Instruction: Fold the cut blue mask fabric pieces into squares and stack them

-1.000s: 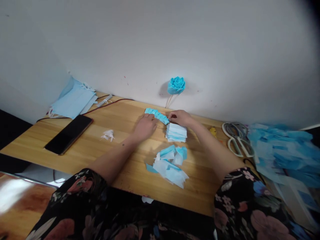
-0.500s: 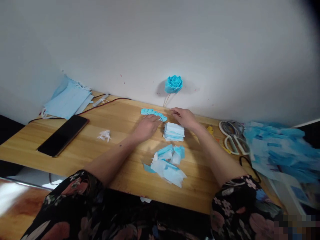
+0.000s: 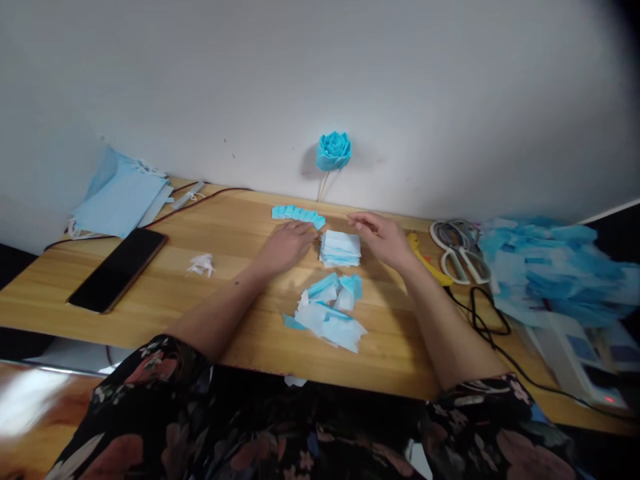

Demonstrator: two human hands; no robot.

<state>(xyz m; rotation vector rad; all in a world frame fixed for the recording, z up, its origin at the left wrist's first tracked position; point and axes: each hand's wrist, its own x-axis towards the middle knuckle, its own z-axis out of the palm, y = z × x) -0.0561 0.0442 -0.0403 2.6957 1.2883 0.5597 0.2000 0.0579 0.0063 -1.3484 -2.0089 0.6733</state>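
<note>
My left hand point(image 3: 287, 245) lies low over the table, fingers stretched out and holding nothing I can see. Its fingertips are at the near side of a row of small overlapping blue folded pieces point(image 3: 299, 213). My right hand point(image 3: 385, 239) is to the right of a stack of white and blue fabric squares point(image 3: 341, 248), fingers loosely apart with nothing visible between them. In front of the stack lie loose blue and white scraps point(image 3: 333, 321). Behind it a blue fabric rose point(image 3: 334, 151) on a thin stem leans by the wall.
At left are face masks point(image 3: 123, 193), a black phone point(image 3: 119, 269) and white scraps point(image 3: 201, 264). At right lie a yellow glue gun point(image 3: 426, 260) with a black cord, white-handled scissors point(image 3: 465, 265) and a heap of blue material point(image 3: 555, 267) over a white box point(image 3: 565, 347).
My right hand has shifted right, away from the end of the row. My left hand has drawn slightly back, showing more of the row. The camera view has tilted a little.
</note>
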